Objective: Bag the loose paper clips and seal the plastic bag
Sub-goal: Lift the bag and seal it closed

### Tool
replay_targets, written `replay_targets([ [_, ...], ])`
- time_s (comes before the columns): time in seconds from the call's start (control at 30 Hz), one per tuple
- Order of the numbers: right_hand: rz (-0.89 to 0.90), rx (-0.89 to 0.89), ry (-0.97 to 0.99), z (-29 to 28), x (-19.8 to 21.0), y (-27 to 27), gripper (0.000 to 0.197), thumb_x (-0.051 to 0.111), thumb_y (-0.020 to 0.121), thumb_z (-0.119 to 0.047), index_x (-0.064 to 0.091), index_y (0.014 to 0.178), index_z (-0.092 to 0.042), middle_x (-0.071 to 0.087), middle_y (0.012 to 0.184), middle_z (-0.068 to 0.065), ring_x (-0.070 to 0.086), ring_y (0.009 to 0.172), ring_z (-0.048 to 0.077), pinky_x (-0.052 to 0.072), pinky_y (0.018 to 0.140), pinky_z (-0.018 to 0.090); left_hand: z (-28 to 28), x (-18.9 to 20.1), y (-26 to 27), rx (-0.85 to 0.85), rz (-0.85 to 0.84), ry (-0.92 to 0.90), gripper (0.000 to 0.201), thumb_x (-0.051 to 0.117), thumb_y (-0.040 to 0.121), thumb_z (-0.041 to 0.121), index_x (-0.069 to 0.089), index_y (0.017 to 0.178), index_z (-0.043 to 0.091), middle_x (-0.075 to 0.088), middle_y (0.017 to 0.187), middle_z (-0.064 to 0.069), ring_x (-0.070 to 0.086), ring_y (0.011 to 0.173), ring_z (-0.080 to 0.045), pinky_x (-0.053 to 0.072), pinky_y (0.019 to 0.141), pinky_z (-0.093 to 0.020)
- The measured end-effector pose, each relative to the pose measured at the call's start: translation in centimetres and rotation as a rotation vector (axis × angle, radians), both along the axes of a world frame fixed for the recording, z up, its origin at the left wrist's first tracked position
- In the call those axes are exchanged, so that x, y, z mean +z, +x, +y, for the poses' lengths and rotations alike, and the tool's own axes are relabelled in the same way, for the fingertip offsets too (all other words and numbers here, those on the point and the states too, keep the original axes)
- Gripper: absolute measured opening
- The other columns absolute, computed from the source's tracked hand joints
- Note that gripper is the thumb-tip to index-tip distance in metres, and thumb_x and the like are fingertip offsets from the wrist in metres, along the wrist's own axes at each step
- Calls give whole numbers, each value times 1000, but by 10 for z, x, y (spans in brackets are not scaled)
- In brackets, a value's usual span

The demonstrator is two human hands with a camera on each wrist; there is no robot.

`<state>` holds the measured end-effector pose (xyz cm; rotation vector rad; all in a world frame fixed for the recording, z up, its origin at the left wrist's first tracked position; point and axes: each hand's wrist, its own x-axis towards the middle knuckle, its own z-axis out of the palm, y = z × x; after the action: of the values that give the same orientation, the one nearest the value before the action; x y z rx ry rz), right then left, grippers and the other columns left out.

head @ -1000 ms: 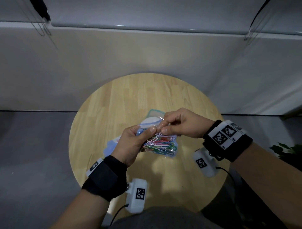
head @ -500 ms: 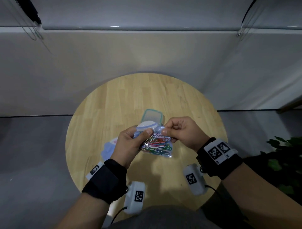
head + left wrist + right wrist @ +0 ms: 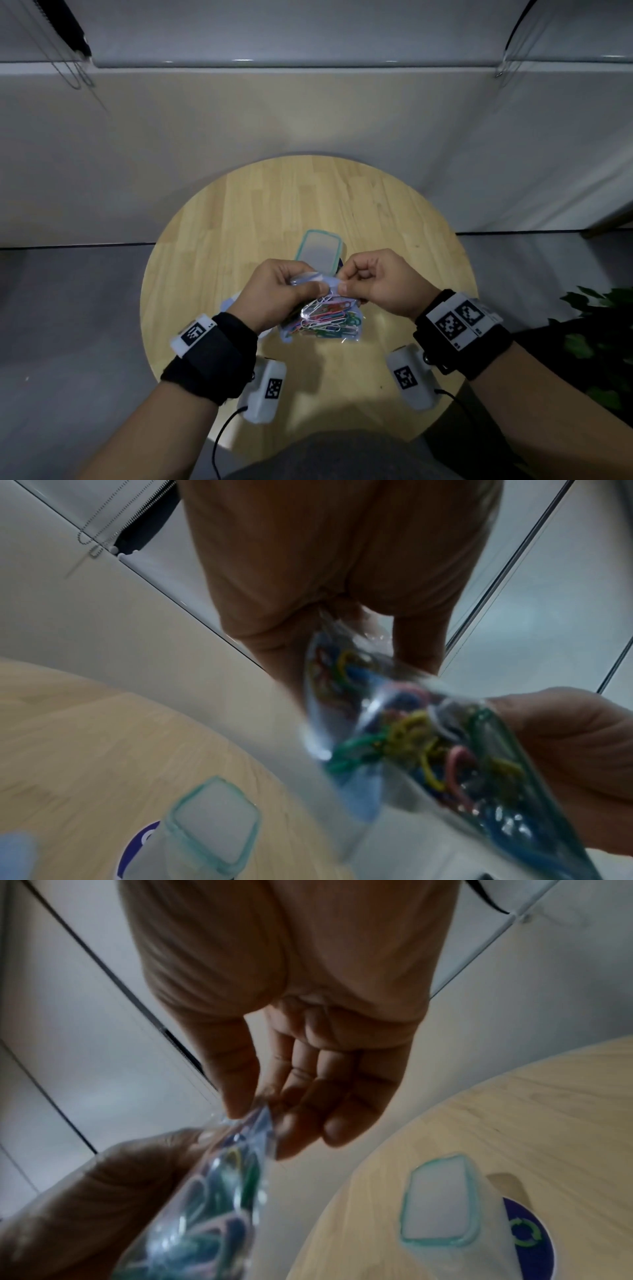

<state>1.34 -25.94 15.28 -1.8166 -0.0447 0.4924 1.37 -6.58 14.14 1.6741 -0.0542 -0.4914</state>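
Observation:
A clear plastic bag (image 3: 322,322) full of coloured paper clips (image 3: 329,317) hangs above the round wooden table (image 3: 239,219). My left hand (image 3: 284,294) pinches the bag's top edge between thumb and fingers. My right hand (image 3: 373,284) pinches the same edge just to the right, thumb tip against curled fingers. The two thumbs nearly touch. In the left wrist view the bag (image 3: 428,745) sags below the fingers, clips (image 3: 411,737) bunched inside. In the right wrist view the thumb and forefinger nip the bag's corner (image 3: 250,1123).
A small clear box with a teal-rimmed lid (image 3: 320,255) stands on the table just behind my hands. A pale blue item (image 3: 229,303) lies partly hidden under my left hand. Green plant leaves (image 3: 599,329) show at the right, off the table. A grey wall stands behind.
Both hands have drawn nearer to me with the bag. My right hand has slid along the top edge towards the left thumb, and the teal-lidded box behind is more exposed.

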Motion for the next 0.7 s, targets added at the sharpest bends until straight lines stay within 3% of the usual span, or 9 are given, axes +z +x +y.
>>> replay_targets([
  [0.17,-14,-10,-11,-2,1,-3,21,64,80,5,62,66,-10,61,57,6,56,48,9,49,53,21,2,-1,-3,-36,4,3,19,68,83,6,61,73,-9,55,61,-12,46,50,-16,36,46,-19],
  [0.37,-112,-75,-67,-4,-7,-5,24,66,79,3,61,63,-15,59,58,1,52,51,8,44,56,24,10,3,2,-135,-32,69,26,71,77,20,62,77,-5,59,65,-13,50,57,-16,40,50,-23],
  [0.5,-98,-14,-69,-5,-4,-5,15,67,79,0,64,69,-11,62,64,7,57,60,16,49,63,33,6,4,2,-119,-88,116,19,70,77,17,63,73,-1,55,60,-9,46,52,-15,37,49,-22],
  [0.63,-81,52,-76,-1,-4,-6,5,68,80,-5,66,77,-2,67,76,23,62,68,24,54,70,46,1,3,-1,-144,-91,136,19,68,76,18,63,73,0,53,55,-5,44,48,-15,36,48,-25],
  [0.7,-85,49,-98,1,-5,-6,5,67,80,-3,66,76,-2,67,75,21,61,68,23,54,71,47,-1,3,-1,-159,-98,170,21,67,74,23,64,74,2,56,56,-5,47,49,-14,38,50,-28],
])
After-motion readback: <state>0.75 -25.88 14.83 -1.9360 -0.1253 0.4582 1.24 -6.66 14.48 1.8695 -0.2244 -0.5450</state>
